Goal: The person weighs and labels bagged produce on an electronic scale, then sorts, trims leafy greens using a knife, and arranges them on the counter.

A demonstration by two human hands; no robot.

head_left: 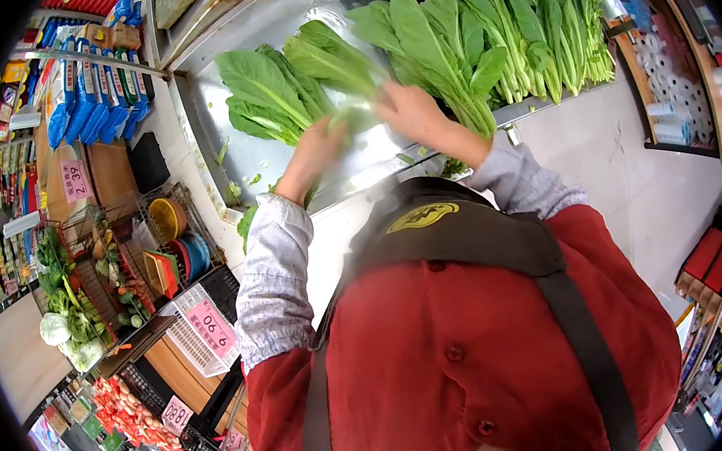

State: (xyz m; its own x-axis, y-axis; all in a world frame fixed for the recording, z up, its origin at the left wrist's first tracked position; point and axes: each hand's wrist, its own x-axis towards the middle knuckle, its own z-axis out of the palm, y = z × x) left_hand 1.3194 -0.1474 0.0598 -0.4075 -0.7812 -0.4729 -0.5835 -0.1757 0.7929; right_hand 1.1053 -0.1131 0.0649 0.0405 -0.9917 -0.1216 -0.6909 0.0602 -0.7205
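Observation:
On a metal tray [210, 174], a small pile of long-leaved greens [267, 83] lies with its stem ends toward me. My left hand [318, 154] is at those stem ends, its fingers smeared by motion, with a pale green blur beside them. My right hand [413, 111] is closed at the stem end of another leafy green [331, 56], which points up and left and is partly blurred. Just right of that hand stands a larger bunch of the same greens [439, 42], touching or very near my wrist.
More leafy greens [532, 21] fill the tray's right side. Torn leaf scraps [233, 188] lie on the metal. To the left are shelves with blue packets [91, 86] and wire baskets of vegetables [72, 311]. At right, a shelf holds paper rolls [666, 78].

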